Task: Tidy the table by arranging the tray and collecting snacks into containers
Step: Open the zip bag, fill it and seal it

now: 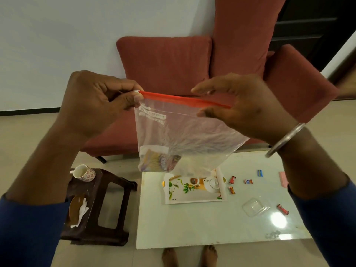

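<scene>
I hold a clear zip bag [185,135] with a red seal strip up in front of me, high above the table. My left hand [100,101] pinches the strip's left end. My right hand [237,105] pinches the strip near its right end between thumb and fingers. Snack packets [159,158] lie at the bag's bottom. Below, a white leaf-printed tray [192,189] sits on the white table [192,224]. Several small wrapped candies lie loose to its right, among them a red one [232,179], a blue one [260,173] and a red one [282,209] near the edge.
A clear plastic container [255,207] sits on the table right of the tray, and a pink item [283,179] lies at the right edge. A dark stool [107,209] on the left carries a floral cup [84,173], a brown plate and tissue. Red sofa [173,62] behind.
</scene>
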